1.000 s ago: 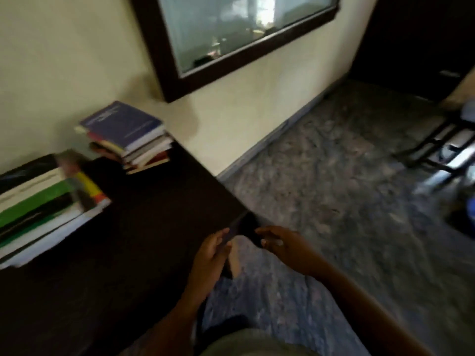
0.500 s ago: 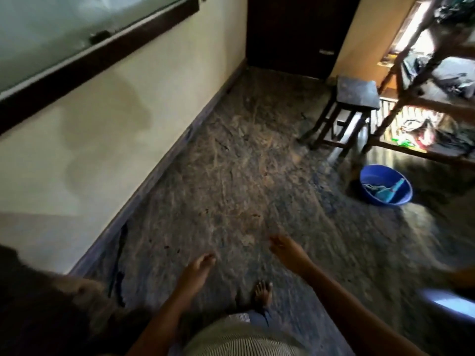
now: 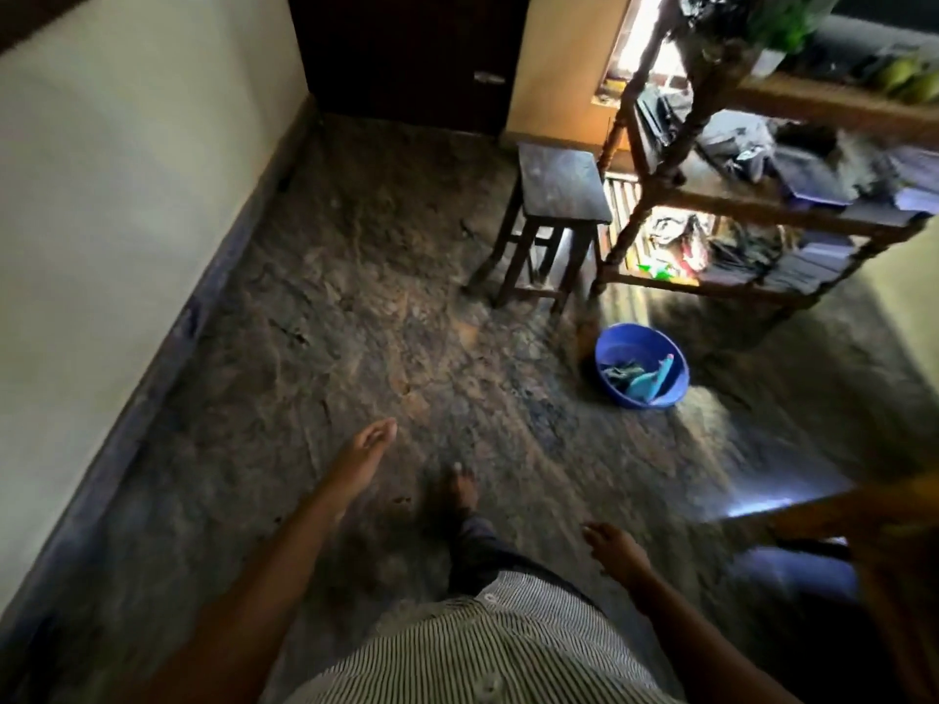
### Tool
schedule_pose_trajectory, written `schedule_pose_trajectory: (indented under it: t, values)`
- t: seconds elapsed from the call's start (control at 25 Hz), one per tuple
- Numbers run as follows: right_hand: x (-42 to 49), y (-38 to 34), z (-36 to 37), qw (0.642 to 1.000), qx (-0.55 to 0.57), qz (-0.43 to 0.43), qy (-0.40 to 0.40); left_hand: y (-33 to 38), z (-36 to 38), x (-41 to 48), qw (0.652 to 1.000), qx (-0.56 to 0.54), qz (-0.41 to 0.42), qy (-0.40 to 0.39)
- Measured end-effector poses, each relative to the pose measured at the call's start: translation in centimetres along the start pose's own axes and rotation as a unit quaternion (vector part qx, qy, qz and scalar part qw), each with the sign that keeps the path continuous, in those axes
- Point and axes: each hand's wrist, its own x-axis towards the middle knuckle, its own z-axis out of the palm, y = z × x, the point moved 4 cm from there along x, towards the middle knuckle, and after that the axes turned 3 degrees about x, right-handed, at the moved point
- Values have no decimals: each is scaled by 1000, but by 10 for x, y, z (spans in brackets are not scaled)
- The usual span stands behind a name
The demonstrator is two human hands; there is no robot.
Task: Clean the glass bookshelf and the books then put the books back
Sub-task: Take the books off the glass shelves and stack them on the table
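The left hand (image 3: 367, 443) reaches forward over the stone floor (image 3: 355, 307) on an almost straight arm. Its fingers are straight and pressed together, pointing ahead, and hold nothing. The right hand (image 3: 617, 548) hangs lower and nearer the body on a bent arm. Its fingers are loosely curled and a little apart, also empty. Between the two arms a bare foot (image 3: 460, 492) stands on the floor, with a striped shirt (image 3: 482, 647) below it at the frame's bottom edge.

Well ahead and to the right, a blue basin (image 3: 607, 343) sits on the floor holding a dark crumpled cloth (image 3: 620, 373) and a teal object (image 3: 655, 381) that leans against its wall. Just beyond the basin stands a dark wooden stool (image 3: 559, 188), and beside the stool is a wooden rack (image 3: 737, 205) with turned posts. Flat bluish stacks (image 3: 813, 249) lie on the rack's middle and lower shelves — whether they are books I cannot tell, as they are too blurred. A pale wall (image 3: 101, 195) runs along the left to a dark door (image 3: 406, 53).
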Motion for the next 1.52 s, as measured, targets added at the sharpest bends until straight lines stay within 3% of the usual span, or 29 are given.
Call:
schedule_pose_trajectory:
  t: [0.16, 0.4, 0.56, 0.72, 0.92, 1.0, 1.16, 1.24, 1.4, 1.52]
  values:
    - [94, -142, -26, 998, 26, -52, -20, 33, -54, 84, 996, -15, -53, 67]
    - [173, -490, -46, 951, -7, -286, -121, 139, -207, 181, 968, -45, -35, 245]
    - [148, -713, -30, 878, -10, -447, -172, 239, -322, 211, 918, 32, 79, 387]
    - [98, -908, -8, 780, 44, -593, -192, 330, -446, 243, 866, 24, 178, 467]
    - [43, -1077, 11, 693, 102, -677, -225, 439, -564, 265, 806, 93, 275, 516]
    - [28, -1132, 17, 664, 131, -696, -241, 479, -605, 269, 766, 143, 305, 548]
    - [0, -1223, 27, 583, 208, -769, -159, 554, -663, 272, 668, 262, 346, 604]
    - [-12, -1266, 36, 529, 235, -808, -107, 586, -688, 283, 635, 314, 351, 613]
    - [-27, -1330, 67, 443, 249, -861, -27, 624, -745, 305, 643, 263, 348, 629]
    - [-27, -1353, 90, 448, 204, -866, 91, 634, -784, 315, 669, 172, 330, 644]
